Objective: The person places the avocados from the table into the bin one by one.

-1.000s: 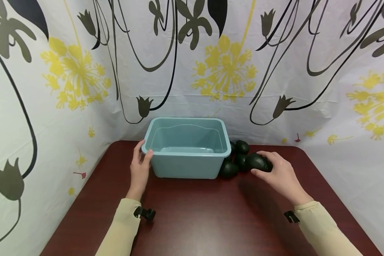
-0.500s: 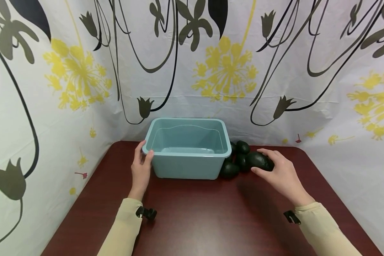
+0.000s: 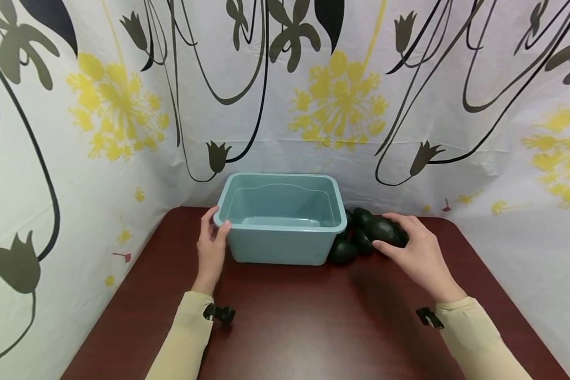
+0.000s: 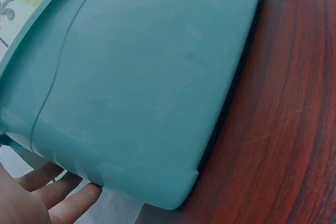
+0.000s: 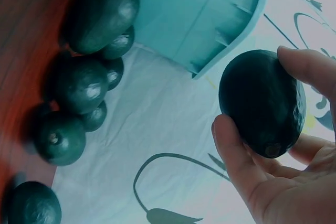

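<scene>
My right hand (image 3: 423, 253) grips a dark green avocado (image 3: 383, 231) between thumb and fingers, to the right of the light blue plastic tub (image 3: 275, 247). In the right wrist view, the held avocado (image 5: 260, 103) is lifted apart from a group of others, among them a large avocado (image 5: 105, 17). My left hand (image 3: 211, 256) holds the tub at its front left corner, thumb on the front and fingers along the left side. In the left wrist view, fingertips (image 4: 79, 200) touch the tub's outer wall (image 4: 136, 87). The visible inside of the tub shows no avocado.
Several more avocados, one of them (image 3: 343, 252) at the front, lie against the tub's right side, partly hidden by it. Everything stands on a dark red-brown table (image 3: 304, 316). A patterned white cloth (image 3: 342, 158) hangs closely behind the tub and on both sides.
My right hand has raised the avocado slightly and shifted a little away from me. The left hand keeps its place on the tub. The head view has shifted slightly.
</scene>
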Available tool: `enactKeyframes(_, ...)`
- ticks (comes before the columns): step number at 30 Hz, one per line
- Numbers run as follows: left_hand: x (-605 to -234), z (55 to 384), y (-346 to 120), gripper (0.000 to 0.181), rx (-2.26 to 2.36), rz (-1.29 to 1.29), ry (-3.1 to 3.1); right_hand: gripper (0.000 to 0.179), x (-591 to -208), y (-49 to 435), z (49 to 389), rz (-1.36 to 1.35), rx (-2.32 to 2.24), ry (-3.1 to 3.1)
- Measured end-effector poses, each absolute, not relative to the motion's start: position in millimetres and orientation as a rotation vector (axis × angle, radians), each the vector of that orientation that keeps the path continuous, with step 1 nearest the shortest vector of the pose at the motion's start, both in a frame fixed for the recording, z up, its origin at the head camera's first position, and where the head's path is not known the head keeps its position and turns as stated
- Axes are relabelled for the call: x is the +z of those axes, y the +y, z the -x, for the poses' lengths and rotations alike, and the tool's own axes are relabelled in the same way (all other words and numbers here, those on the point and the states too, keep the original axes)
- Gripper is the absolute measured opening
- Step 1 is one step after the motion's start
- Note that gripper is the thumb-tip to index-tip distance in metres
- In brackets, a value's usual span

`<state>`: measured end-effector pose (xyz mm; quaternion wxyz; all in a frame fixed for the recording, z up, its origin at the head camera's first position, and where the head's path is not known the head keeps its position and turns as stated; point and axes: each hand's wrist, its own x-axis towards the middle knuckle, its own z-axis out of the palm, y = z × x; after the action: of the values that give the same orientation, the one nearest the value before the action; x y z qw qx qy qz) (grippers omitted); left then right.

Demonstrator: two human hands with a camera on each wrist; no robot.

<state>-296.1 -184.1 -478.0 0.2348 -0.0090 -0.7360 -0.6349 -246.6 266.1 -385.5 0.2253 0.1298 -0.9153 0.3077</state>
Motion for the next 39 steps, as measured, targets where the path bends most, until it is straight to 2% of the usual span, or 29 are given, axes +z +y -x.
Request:
enactKeyframes(13, -478, 298, -183, 0.054, -1.737, 0.044, -2.023, 0.062, -369, 246, 252, -0.364, 0.933, -2.438)
enactKeyframes(26, -486, 296, -181, 0.052, -1.709, 0.05, -2.029, 0.062, -370, 223, 259, -0.372, 0.999, -2.4)
enactKeyframes(39, -482, 298, -186, 0.053, -1.696, 0.044, -2.022, 0.061, -354, 195, 278, -0.524, 1.014, -2.386)
